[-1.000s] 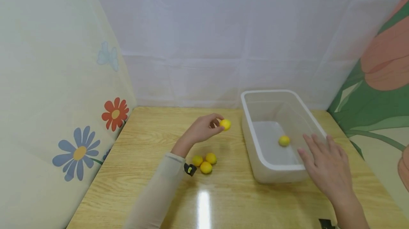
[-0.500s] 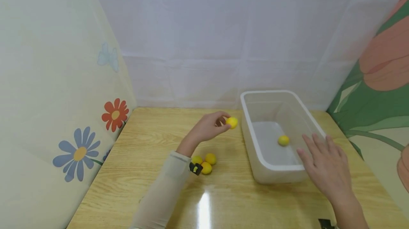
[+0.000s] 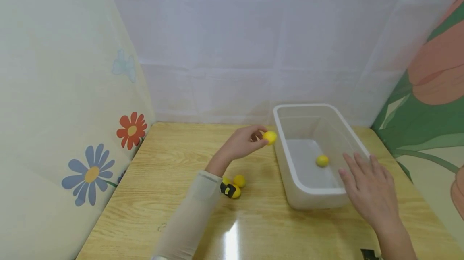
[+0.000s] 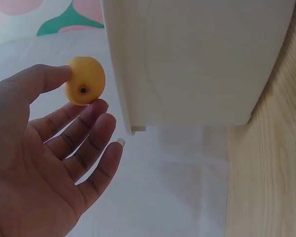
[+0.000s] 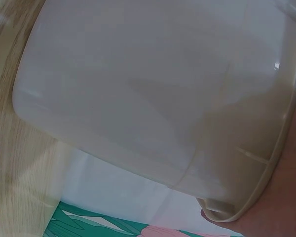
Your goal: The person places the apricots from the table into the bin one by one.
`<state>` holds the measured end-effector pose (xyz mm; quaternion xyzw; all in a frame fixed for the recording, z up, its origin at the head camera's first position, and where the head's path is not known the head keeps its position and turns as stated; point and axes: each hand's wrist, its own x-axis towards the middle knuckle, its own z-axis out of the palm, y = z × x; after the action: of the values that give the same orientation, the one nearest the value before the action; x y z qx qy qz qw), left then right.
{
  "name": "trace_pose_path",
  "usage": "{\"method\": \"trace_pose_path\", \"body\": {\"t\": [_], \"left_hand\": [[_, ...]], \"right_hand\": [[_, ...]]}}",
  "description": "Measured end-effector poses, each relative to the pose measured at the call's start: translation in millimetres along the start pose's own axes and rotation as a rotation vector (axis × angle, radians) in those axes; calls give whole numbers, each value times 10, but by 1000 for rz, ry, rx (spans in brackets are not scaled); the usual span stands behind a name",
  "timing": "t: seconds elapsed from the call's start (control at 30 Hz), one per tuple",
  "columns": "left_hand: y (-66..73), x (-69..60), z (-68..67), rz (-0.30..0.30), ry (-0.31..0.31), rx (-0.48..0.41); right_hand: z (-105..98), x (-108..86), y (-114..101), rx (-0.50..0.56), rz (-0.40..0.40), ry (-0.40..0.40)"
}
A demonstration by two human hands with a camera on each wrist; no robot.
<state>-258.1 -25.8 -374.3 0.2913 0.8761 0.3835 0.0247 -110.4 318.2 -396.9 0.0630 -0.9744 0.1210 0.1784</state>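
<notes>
My left hand [image 3: 244,143] has carried the held fruit [image 3: 270,138], a yellow one, rightward over the last 1 second, up to the far part of the tub [image 3: 288,159]'s left rim. I judge the carry nearly done: the held fruit sits just outside that rim, raised above it with a gap showing in the left wrist view, and isn't over the opening yet.

I'm pinching it between thumb and fingertips, the little finger clear of it. Its dark end spot [image 4: 83,90] faces back toward my wrist, so its long axis seems to run roughly left to right, the other end toward the tub; it's nearly round, so I can't be sure.

My right hand [image 3: 373,189], fingers spread, has stayed at the tub's near right rim, pinching nothing. Inside lies 1 fruit [image 3: 322,161]; the loose fruits [image 3: 239,180] on the table [image 3: 174,163] are partly hidden by my wrist camera [image 3: 227,190].
</notes>
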Motion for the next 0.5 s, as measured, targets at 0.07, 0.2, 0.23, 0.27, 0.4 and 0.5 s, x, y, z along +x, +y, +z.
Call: {"method": "trace_pose_path", "body": {"t": [0.07,0.2,0.23,0.27,0.4,0.5], "left_hand": [[15,16,7,5,-3,-9],[32,52,22,13,-2,-27],[31,61,28,13,0,-31],[30,71,33,14,2,-34],[33,113,47,15,5,-49],[49,152,59,22,4,-53]], "right_hand": [[3,-3,2,4,-1,5],[9,-11,5,11,-8,26],[10,-14,5,13,-11,36],[11,-16,5,16,-14,46],[9,-22,2,28,-26,76],[9,-24,1,29,-31,84]]}}
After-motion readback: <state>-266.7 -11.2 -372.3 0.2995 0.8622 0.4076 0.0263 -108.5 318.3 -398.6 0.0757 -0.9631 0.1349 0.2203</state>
